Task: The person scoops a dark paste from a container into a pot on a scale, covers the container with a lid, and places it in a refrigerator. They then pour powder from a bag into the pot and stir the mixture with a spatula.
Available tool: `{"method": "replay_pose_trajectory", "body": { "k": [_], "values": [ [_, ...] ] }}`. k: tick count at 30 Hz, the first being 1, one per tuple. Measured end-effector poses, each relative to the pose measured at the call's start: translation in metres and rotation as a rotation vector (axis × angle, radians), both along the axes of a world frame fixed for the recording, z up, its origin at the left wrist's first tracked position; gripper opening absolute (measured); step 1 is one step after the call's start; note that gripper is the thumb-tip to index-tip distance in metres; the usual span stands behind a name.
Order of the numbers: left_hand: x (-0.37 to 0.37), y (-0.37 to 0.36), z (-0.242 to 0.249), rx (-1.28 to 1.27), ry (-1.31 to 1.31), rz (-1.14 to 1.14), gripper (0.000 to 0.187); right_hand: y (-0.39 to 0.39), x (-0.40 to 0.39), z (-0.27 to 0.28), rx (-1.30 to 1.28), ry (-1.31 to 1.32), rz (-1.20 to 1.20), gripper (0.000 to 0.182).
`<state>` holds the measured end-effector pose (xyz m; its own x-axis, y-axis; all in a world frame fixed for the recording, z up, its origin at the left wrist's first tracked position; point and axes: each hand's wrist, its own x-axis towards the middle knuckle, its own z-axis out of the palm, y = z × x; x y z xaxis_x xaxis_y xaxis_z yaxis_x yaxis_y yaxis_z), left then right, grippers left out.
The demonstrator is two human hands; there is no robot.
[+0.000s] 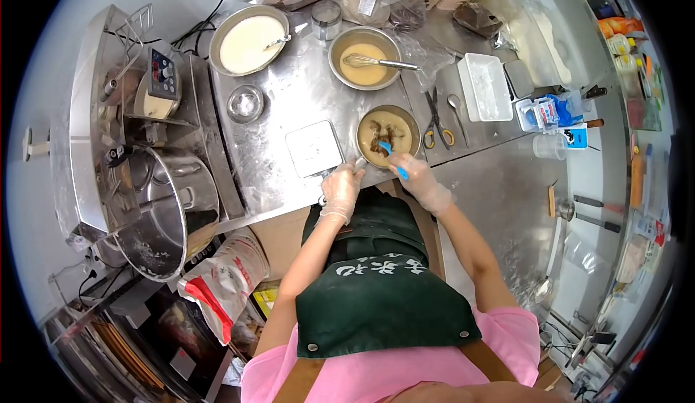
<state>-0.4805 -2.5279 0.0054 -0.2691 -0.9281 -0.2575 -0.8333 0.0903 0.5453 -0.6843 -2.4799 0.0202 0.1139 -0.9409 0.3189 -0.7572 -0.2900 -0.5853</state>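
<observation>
Pan point(413, 131) held by its handle point(360, 163)

Head view: it sits on the table point(284, 106), fingers of the left hand point(341, 189) closed round the handle, those of the right hand point(420, 184) clamped on a spatula point(386, 147). Its liquid point(399, 129) likely makes it heavy, sloshy; grip the handle.

We count two gloved hands point(418, 180), two large metal bowls point(336, 52), one small metal bowl point(245, 104) and one handled pan point(415, 134) at the surface point(266, 166). We also find one whisk point(358, 61), one blue spatula point(387, 147), one pair of scissors point(436, 117), one spoon point(457, 110) beside those scissors, one white scale point(311, 146), one white rectangular tub point(485, 88) and one clear jar point(326, 21) near the bowls.
</observation>
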Motion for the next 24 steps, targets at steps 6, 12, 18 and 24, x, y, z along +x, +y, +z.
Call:
{"method": "replay_pose_trajectory", "body": {
  "k": [6, 12, 18, 24],
  "values": [
    [0.0, -0.001, 0.002, 0.015, -0.012, -0.018, 0.035, -0.018, -0.002, 0.007, -0.088, -0.049, -0.019, 0.014],
    [0.0, -0.002, -0.001, 0.02, -0.003, -0.009, 0.033, -0.012, 0.001, 0.004, 0.037, -0.012, 0.031, 0.014],
    [-0.001, -0.002, 0.004, 0.049, -0.011, -0.014, 0.033, -0.013, -0.011, 0.025, 0.042, -0.072, -0.029, 0.018],
    [0.0, -0.004, 0.006, 0.048, -0.006, -0.017, 0.031, -0.011, -0.005, 0.011, 0.057, -0.073, 0.006, 0.016]
  ]
}}
